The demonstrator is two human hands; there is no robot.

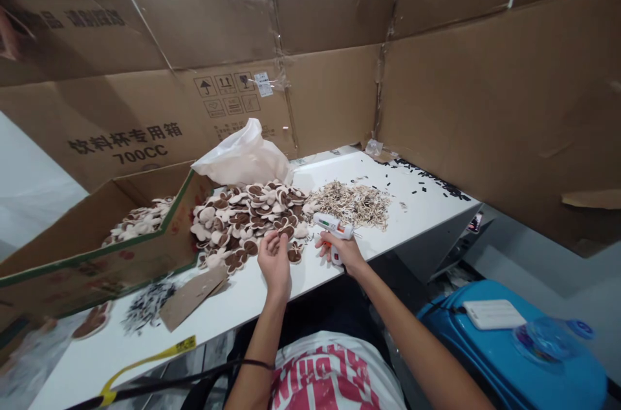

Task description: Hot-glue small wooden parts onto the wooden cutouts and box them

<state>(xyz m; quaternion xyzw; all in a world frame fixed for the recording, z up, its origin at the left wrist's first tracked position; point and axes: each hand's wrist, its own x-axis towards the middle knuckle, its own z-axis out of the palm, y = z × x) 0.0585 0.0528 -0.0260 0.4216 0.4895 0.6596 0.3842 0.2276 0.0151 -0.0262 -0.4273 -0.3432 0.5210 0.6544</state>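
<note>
My right hand (347, 252) is wrapped round the grip of a white hot glue gun (326, 222), whose nozzle end points left over the table. Facing it, my left hand (274, 262) has its fingers closed on a small brown and white plush piece (288, 233), partly hidden by the fingers. Another such plush piece with thin strands (294, 253) lies just right of that hand. Behind both hands spreads a pile of brown and cream plush pieces (242, 213). Right of the pile are many short, thin pale sticks (347, 200).
A cardboard box (97, 268) with more plush pieces stands at left. White plastic bag (245, 154) lies behind the pile. Cardboard walls (334, 99) enclose the table (315, 274). Black bits (436, 183) lie at far right; a blue stool (485, 358) holds a power bank and a bottle.
</note>
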